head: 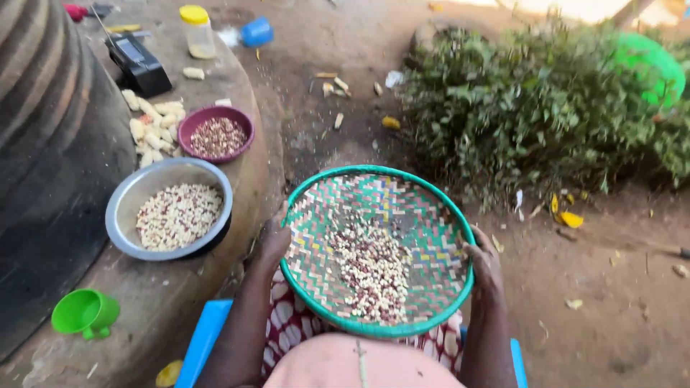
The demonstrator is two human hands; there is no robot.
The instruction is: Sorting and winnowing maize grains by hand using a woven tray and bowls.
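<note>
Left hand (272, 241): closed around the tray's left rim, lower centre of the frame.
Right hand (485, 267): gripping the right rim.
Tray (402, 194): woven, green-rimmed, held over the lap; kernels (370, 267) heaped near its front.
Risk: a tilt toward the body could likely spill kernels.
Left: steel bowl (122, 208), maroon bowl (190, 129), green cup (85, 312).

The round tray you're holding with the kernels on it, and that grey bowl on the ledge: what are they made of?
The tray looks woven from flat strips, perhaps dyed palm or plastic: a zigzag plaiting in green, pink and tan shows, bound by a green rim. The left hand and right hand grip that rim. The bowl seems metal, likely steel or aluminium: dull silvery sheen, thin rolled edge.
</note>
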